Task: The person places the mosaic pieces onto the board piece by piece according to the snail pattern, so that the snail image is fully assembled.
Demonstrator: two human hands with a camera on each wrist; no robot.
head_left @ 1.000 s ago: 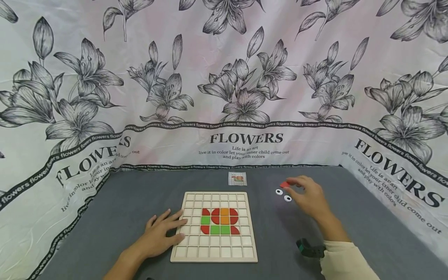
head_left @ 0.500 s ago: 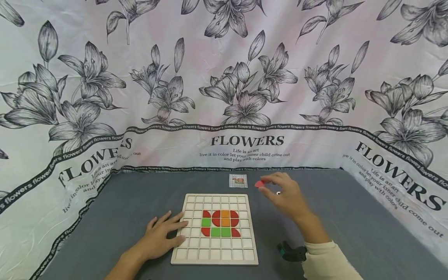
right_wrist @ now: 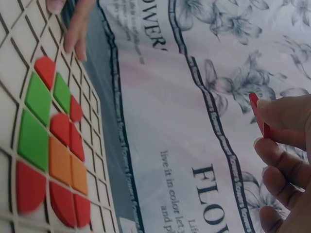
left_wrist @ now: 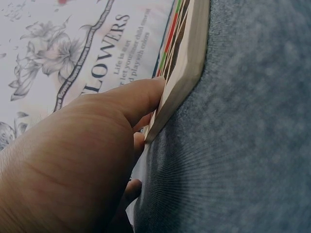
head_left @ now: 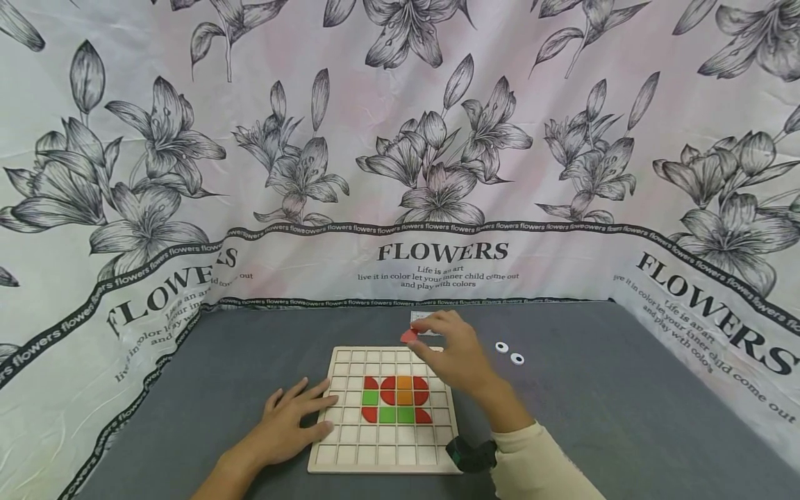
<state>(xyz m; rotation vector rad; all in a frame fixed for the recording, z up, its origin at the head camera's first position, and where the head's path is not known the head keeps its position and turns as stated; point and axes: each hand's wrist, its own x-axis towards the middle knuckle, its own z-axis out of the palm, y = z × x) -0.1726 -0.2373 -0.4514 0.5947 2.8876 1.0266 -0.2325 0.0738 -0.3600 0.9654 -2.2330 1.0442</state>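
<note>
My right hand (head_left: pixel 459 354) pinches a red quarter-round tile (head_left: pixel 409 336) between thumb and fingers, above the far edge of the board; in the right wrist view the red tile (right_wrist: pixel 259 115) shows edge-on. The wooden grid board (head_left: pixel 381 458) lies on the table with red, green and orange tiles (head_left: pixel 396 399) set in its middle squares. My left hand (head_left: pixel 284 423) rests at the board's left edge, fingers spread, tips on the rim. In the left wrist view its thumb (left_wrist: pixel 141 99) touches the wooden side.
Two round eye pieces (head_left: pixel 509 353) lie on the grey table to the right of the board. Behind the board a small picture card (head_left: pixel 420 316) is partly hidden by my right hand. A flower-printed cloth (head_left: pixel 437 271) hangs around the table's back and sides.
My right hand has carried the red tile leftward from beside the eye pieces to over the board's far edge, covering part of the card. The left hand stays put.
</note>
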